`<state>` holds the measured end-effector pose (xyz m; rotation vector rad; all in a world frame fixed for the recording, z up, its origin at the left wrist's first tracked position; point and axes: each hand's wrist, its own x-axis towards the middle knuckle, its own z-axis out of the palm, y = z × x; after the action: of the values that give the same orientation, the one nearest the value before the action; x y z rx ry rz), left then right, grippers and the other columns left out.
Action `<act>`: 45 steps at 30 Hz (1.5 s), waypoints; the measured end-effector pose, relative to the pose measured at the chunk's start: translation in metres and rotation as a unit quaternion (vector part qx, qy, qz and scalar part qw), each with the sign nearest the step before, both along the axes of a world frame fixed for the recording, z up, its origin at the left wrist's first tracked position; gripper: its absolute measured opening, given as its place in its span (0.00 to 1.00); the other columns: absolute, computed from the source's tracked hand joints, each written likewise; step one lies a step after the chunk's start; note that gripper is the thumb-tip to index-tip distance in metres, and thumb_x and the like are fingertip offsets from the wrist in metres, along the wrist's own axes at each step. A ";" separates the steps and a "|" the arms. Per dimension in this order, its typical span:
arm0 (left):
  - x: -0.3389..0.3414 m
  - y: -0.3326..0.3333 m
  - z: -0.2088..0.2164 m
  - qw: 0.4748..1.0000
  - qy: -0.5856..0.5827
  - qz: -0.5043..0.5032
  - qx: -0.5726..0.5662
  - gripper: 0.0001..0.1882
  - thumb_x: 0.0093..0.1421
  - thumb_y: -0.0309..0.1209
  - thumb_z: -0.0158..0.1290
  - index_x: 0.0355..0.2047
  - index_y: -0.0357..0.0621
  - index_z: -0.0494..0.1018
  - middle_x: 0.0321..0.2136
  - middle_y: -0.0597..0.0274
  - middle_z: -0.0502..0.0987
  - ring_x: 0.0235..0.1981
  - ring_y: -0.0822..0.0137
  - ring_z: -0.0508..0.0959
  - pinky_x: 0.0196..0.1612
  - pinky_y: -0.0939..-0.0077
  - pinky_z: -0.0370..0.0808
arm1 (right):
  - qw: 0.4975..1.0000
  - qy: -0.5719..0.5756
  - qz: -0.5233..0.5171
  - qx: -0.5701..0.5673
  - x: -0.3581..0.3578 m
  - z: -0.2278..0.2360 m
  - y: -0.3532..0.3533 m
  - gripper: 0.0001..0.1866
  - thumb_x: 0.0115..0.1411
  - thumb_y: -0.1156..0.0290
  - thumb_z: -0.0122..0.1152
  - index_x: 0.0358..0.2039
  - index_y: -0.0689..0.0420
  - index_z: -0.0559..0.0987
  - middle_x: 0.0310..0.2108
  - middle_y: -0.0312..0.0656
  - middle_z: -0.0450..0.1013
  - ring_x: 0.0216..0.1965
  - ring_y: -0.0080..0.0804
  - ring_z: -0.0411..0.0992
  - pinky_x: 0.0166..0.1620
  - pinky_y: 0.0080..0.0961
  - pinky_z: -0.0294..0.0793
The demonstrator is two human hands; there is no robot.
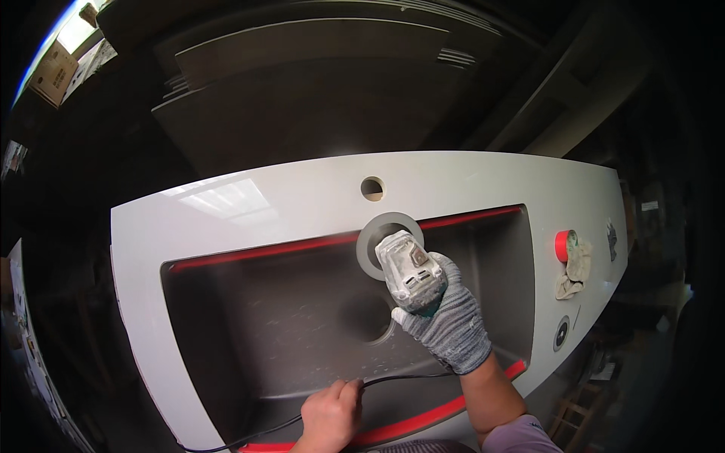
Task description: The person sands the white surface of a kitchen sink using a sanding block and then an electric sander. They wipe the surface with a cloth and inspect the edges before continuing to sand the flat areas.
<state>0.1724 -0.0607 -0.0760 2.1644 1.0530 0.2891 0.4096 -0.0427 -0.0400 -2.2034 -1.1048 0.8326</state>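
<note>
My right hand (449, 321), in a grey knitted glove, grips a dust-whitened angle grinder (411, 272). The grinder's round grey disc (365, 249) is over the far rim of a dark grey sink (279, 317), set in a white countertop (302, 185). Bare and closed, my left hand (332, 411) holds a black power cord (400, 377) above the sink's near side. That cord runs from near my right wrist down to the lower left. Red tape (264, 252) lines the sink's far edge, and more lies along the near edge. Part of the drain hole (362, 317) shows below the grinder.
A round hole (372, 189) pierces the countertop behind the sink. On the right lie a roll of red tape (561, 246), a crumpled glove (575, 273) and a spare round disc (561, 333). Large slabs (310, 53) stand behind; a cardboard box (57, 72) is at far left.
</note>
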 end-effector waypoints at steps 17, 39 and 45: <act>0.002 -0.003 0.003 0.998 0.018 -0.013 -0.051 0.07 0.60 0.26 0.56 0.39 0.43 0.77 0.29 0.53 0.78 0.28 0.48 0.79 0.30 0.58 0.76 | 0.995 0.012 -0.096 0.021 0.024 -0.006 -0.018 0.49 0.44 0.64 0.80 0.63 0.61 0.60 0.55 0.50 0.70 0.55 0.38 0.72 0.58 0.34 0.73; 0.004 -0.003 0.003 0.998 0.025 -0.019 -0.052 0.07 0.60 0.27 0.56 0.40 0.44 0.78 0.29 0.52 0.78 0.26 0.49 0.79 0.29 0.58 0.76 | 0.999 -0.013 -0.026 0.013 0.015 -0.008 -0.012 0.52 0.46 0.57 0.79 0.65 0.58 0.58 0.52 0.53 0.73 0.52 0.44 0.75 0.55 0.36 0.75; 0.007 -0.002 0.002 0.998 0.020 -0.025 -0.057 0.07 0.60 0.27 0.57 0.39 0.44 0.78 0.28 0.52 0.78 0.26 0.48 0.79 0.29 0.57 0.75 | 0.999 -0.035 -0.040 0.009 0.020 -0.015 -0.016 0.50 0.49 0.52 0.76 0.66 0.54 0.57 0.49 0.56 0.76 0.49 0.52 0.77 0.52 0.41 0.78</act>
<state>0.1791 -0.0623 -0.0736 2.0996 1.0111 0.1587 0.4291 -0.0585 -0.0552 -2.2605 -1.0457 0.7136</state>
